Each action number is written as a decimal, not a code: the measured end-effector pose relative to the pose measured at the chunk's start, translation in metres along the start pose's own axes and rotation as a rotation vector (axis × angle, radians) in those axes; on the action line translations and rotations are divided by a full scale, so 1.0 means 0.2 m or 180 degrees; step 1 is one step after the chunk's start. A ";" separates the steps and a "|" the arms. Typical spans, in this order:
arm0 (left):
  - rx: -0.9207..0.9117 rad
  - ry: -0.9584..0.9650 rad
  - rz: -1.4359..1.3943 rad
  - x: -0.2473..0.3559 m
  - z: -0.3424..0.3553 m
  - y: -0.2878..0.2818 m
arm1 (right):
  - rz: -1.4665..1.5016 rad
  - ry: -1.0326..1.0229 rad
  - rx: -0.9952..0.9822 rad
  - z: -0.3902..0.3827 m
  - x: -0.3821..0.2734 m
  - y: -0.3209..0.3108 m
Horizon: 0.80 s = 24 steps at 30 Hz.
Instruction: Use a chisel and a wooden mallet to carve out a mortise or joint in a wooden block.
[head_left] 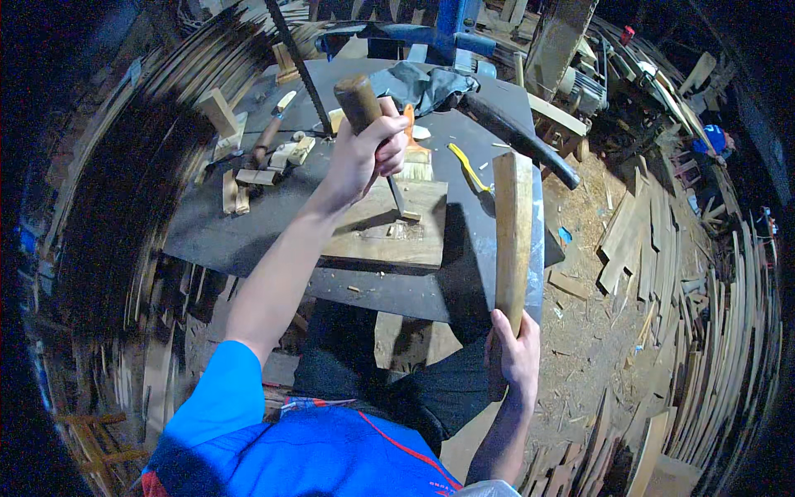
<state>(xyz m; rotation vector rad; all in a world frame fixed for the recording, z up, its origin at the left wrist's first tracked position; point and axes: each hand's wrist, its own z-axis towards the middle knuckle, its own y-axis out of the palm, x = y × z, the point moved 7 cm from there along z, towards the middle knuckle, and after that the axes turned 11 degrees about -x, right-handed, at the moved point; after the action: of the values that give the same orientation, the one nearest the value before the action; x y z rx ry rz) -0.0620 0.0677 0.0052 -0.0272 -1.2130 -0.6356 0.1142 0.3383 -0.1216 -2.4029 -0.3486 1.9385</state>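
Observation:
My left hand [370, 151] is closed round the shaft of a chisel, whose thick brown wooden handle [357, 101] sticks up above the fist. The chisel's metal blade [397, 197] slants down to a wooden board [381, 244] on the table. Small chips [406, 228] lie round the blade tip, and a shallow cut there is partly hidden by them. My right hand [517, 352] grips the lower end of a long, slightly curved wooden club [513, 232], held upright to the right of the board and apart from the chisel.
On the dark table [224, 240] are wood offcuts [252, 177], a brush with an orange handle [410, 128], a yellow-handled tool [469, 168], a black cloth [424, 85] and a dark tube-like bar [522, 141]. A saw blade [300, 66] stands at the back left. Planks [638, 224] lie on the sawdust-strewn floor.

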 end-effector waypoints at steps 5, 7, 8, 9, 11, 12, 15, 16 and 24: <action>-0.0027 0.0033 0.0082 0.00 0.01 0.00 | -0.0033 -0.0196 0.0032 0.02 -0.03 0.01; -0.0040 0.0037 0.0126 0.01 0.01 0.01 | 0.0007 -0.0144 0.0018 0.02 -0.03 0.01; 0.0035 0.0002 0.0230 0.02 0.01 0.03 | 0.0045 -0.0100 0.0004 0.02 -0.03 0.01; 0.0080 -0.0027 0.0312 0.02 0.02 0.05 | 0.0026 -0.0110 0.0059 0.01 -0.05 -0.01; 0.0046 -0.0093 0.0347 0.00 0.01 0.05 | -0.0055 0.0372 -0.0020 -0.02 -0.06 -0.01; 0.0019 -0.0161 0.0376 -0.05 0.03 0.07 | -0.0004 0.0065 0.0099 -0.03 -0.09 -0.03; -0.0002 -0.0198 0.0615 -0.06 0.02 0.07 | -0.1048 -0.0143 0.0229 -0.01 -0.26 -0.07; 0.0067 -0.0191 0.0721 -0.05 0.00 0.05 | -0.0876 -0.0358 0.0209 -0.01 -0.37 -0.06; -0.0019 -0.0116 0.0473 -0.05 0.00 0.14 | -0.1930 -0.1654 0.0973 -0.18 -1.14 -0.09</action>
<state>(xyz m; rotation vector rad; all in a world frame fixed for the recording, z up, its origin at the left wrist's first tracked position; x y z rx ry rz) -0.0516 0.0952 0.0048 -0.1332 -1.2320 -0.5105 0.1020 0.3150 0.1087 -1.3662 -0.6455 2.0696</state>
